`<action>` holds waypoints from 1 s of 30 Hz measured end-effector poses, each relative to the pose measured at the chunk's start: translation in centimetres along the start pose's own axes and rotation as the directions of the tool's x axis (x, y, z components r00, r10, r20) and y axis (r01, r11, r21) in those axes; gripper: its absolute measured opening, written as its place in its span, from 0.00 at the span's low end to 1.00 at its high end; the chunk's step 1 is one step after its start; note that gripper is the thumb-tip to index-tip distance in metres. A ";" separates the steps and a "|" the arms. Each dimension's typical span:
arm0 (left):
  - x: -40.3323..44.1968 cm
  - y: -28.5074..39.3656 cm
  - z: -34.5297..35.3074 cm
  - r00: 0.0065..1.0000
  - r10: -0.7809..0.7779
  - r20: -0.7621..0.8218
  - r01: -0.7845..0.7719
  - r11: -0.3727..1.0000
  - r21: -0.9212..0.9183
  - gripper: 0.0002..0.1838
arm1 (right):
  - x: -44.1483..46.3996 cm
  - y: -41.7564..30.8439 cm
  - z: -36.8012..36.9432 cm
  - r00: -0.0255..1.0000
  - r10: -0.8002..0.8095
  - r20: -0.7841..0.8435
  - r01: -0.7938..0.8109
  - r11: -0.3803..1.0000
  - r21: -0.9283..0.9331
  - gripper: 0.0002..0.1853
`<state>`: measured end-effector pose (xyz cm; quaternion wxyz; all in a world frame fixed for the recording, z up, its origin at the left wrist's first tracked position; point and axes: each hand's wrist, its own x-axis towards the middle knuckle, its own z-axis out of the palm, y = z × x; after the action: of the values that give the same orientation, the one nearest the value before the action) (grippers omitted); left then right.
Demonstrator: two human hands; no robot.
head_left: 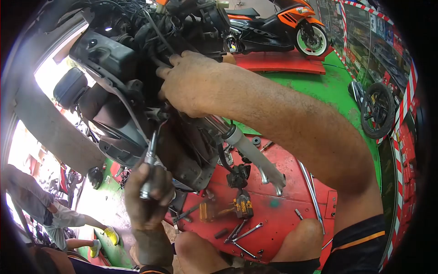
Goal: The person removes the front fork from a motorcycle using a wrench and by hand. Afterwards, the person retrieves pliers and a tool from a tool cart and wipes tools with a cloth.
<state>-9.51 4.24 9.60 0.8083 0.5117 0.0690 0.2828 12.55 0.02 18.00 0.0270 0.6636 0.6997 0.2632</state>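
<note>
L hand (148,189) closed round metal tool (150,157); R hand (185,84) at m'cycle front (112,57), grip unclear, fingers part. hidden.

My left hand (150,194) grips silver tool (151,157), tip up at dark motorcycle bodywork (180,153). My right hand (189,84) reaches in beside cables (157,32). Fork leg (258,160) slants below my forearm. On red platform (285,171): yellow-black power tool (243,204), wrench (247,232). Orange-black scooter (273,34) farther off, loose wheel (378,111) at right.

The palm of the right hand (185,86) is hidden
</note>
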 end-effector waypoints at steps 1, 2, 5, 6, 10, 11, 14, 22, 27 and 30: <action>0.1 -1.3 -0.7 0.994 0.062 0.091 -0.070 0.993 0.091 0.14 | 0.0 0.1 0.0 1.000 0.006 -0.009 -0.006 1.000 0.008 0.23; 0.4 -3.6 -0.7 0.986 0.154 -0.057 -0.118 0.905 0.410 0.19 | -0.1 0.3 -0.4 1.000 0.009 -0.005 -0.009 1.000 0.005 0.23; 5.5 -11.0 -4.8 0.871 0.450 0.195 -0.325 0.233 0.917 0.39 | -0.6 -0.1 -0.6 1.000 0.022 0.003 -0.022 0.999 0.043 0.23; 6.9 -11.0 -5.2 0.924 0.374 0.078 -0.199 0.299 0.933 0.40 | -0.5 -0.3 -0.5 1.000 0.029 -0.012 -0.028 0.997 0.068 0.23; 4.0 -9.8 -2.9 0.950 0.311 0.030 -0.212 0.574 0.791 0.39 | 0.0 -0.6 -1.4 0.995 0.054 0.082 -0.051 0.998 -0.043 0.23; 2.6 -7.6 -2.5 0.962 0.274 0.020 -0.216 0.711 0.670 0.33 | -0.1 -0.5 -1.5 0.996 0.042 0.074 -0.040 0.999 -0.027 0.23; -0.4 -1.1 0.4 0.999 0.035 -0.018 -0.035 0.999 0.034 0.23 | -0.5 -0.2 -1.2 0.999 0.018 0.045 -0.019 1.000 0.016 0.23; 7.8 -11.7 -6.4 0.958 0.283 -0.051 -0.081 0.436 0.896 0.37 | -0.1 -0.1 -0.6 0.999 0.042 0.012 -0.042 0.999 0.033 0.22; 0.7 -6.8 -0.7 0.958 0.203 -0.203 -0.079 0.866 0.493 0.33 | -0.5 0.2 -1.0 0.999 0.002 0.052 -0.002 1.000 -0.003 0.21; -0.2 -2.4 -2.3 0.971 0.055 0.234 -0.007 0.979 -0.203 0.34 | -0.2 0.3 0.1 1.000 -0.006 -0.020 0.006 0.999 0.047 0.22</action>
<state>-9.65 5.20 6.38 0.8538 0.4587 -0.0656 0.2374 12.86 -0.16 17.92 0.0054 0.6593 0.7079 0.2534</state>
